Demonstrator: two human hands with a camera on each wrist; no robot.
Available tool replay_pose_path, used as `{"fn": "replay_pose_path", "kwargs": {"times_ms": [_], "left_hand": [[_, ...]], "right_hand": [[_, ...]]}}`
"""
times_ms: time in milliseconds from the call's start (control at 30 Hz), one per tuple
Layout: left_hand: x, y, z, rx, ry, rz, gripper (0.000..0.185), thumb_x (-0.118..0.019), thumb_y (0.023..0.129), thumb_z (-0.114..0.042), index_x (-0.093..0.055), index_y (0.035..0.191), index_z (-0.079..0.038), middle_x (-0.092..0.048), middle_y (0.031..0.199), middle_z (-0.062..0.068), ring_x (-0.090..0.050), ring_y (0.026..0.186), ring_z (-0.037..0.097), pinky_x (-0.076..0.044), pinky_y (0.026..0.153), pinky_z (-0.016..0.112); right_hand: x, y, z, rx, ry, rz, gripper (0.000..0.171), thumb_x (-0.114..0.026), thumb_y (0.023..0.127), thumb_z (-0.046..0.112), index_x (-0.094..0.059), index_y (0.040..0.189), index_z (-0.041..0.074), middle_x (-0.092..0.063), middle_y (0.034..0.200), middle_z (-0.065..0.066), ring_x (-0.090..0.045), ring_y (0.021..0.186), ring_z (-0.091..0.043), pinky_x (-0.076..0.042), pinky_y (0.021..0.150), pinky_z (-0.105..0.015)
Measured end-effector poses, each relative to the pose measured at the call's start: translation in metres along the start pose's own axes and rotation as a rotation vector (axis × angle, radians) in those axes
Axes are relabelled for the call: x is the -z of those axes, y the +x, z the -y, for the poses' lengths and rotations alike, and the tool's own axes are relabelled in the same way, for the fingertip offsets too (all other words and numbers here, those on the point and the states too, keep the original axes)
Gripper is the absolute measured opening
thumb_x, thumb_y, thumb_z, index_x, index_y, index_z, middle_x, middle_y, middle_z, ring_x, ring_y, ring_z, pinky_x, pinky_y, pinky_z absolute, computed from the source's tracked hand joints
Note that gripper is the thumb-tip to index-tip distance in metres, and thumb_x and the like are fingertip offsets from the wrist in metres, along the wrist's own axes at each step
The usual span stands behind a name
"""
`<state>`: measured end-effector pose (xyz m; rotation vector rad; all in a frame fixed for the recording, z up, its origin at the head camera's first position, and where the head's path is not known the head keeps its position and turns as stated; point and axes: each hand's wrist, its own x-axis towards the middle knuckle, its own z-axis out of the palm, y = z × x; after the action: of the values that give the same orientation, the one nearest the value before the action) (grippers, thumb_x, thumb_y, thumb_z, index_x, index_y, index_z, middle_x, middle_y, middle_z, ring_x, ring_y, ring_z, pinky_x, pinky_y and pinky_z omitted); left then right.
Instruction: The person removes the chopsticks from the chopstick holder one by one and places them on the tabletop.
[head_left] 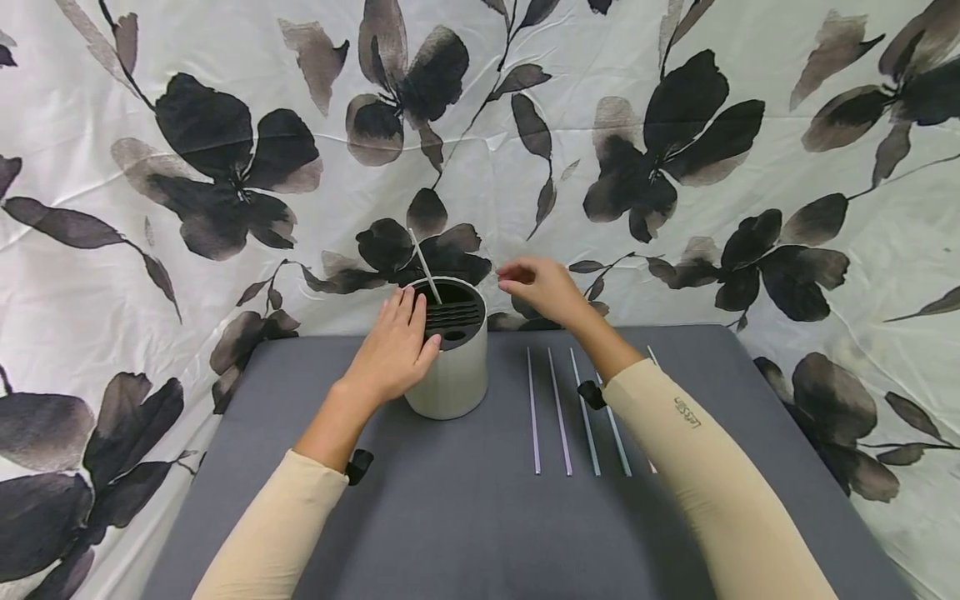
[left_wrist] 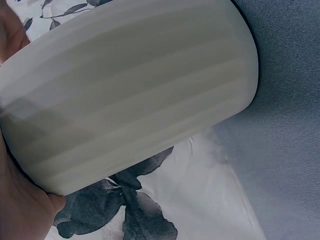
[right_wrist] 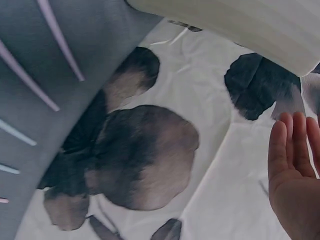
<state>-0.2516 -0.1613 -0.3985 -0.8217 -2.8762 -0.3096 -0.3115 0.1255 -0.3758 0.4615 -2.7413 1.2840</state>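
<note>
An off-white round holder (head_left: pixel 452 383) stands upright at the back of the table, its black top (head_left: pixel 457 315) cut with slots and a round hole. A thin pale stick (head_left: pixel 424 265) leans out of its open rear section. My left hand (head_left: pixel 390 346) rests on the holder's left side and rim, fingers fairly straight, thumb toward the front. In the left wrist view the holder's smooth wall (left_wrist: pixel 135 95) fills much of the picture. To the right of the holder, apart from it, my right hand (head_left: pixel 543 287) hovers with relaxed fingers (right_wrist: pixel 278 145), nothing between them.
Several thin straight sticks (head_left: pixel 559 412), purple, bluish and pinkish, lie side by side on the grey table (head_left: pixel 480 517), right of the holder. My right forearm crosses above some of them. A white floral cloth (head_left: pixel 525 200) hangs behind the table.
</note>
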Motion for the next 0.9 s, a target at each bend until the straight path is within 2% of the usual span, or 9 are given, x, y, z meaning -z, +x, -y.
{"fn": "replay_pose_path", "kwargs": {"times_ms": [200, 500, 667, 900], "left_hand": [[-0.002, 0.001, 0.0, 0.006, 0.017, 0.007, 0.072, -0.034, 0.109, -0.041, -0.025, 0.159, 0.009, -0.018, 0.168, 0.031, -0.01, 0.159, 0.043, -0.014, 0.129, 0.055], [0.0, 0.002, 0.001, -0.001, 0.02, 0.003, 0.072, -0.034, 0.109, -0.041, -0.025, 0.16, 0.008, -0.019, 0.168, 0.03, -0.01, 0.16, 0.042, -0.014, 0.129, 0.055], [-0.001, 0.003, 0.002, -0.007, 0.026, 0.004, 0.072, -0.035, 0.109, -0.041, -0.025, 0.16, 0.009, -0.019, 0.168, 0.03, -0.01, 0.159, 0.042, -0.016, 0.128, 0.057], [0.0, 0.005, 0.003, -0.011, 0.024, 0.009, 0.071, -0.035, 0.109, -0.041, -0.025, 0.16, 0.008, -0.018, 0.168, 0.029, -0.01, 0.16, 0.041, -0.015, 0.129, 0.055]], "right_hand": [[-0.01, 0.017, 0.019, 0.021, 0.019, 0.043, 0.03, -0.072, 0.099, 0.021, -0.072, 0.125, 0.007, -0.075, 0.12, -0.011, -0.072, 0.111, -0.025, -0.057, 0.095, -0.041], [-0.029, 0.041, 0.037, 0.082, -0.009, 0.058, 0.031, -0.072, 0.099, 0.02, -0.072, 0.124, 0.002, -0.075, 0.118, -0.012, -0.072, 0.109, -0.026, -0.057, 0.096, -0.04], [-0.041, 0.054, 0.05, 0.097, -0.052, 0.073, 0.029, -0.072, 0.099, 0.021, -0.073, 0.123, 0.004, -0.075, 0.117, -0.011, -0.071, 0.108, -0.025, -0.056, 0.096, -0.039], [-0.057, 0.064, 0.062, 0.105, -0.057, 0.086, 0.027, -0.071, 0.099, 0.022, -0.073, 0.122, 0.007, -0.076, 0.115, -0.009, -0.07, 0.106, -0.023, -0.056, 0.095, -0.037]]}}
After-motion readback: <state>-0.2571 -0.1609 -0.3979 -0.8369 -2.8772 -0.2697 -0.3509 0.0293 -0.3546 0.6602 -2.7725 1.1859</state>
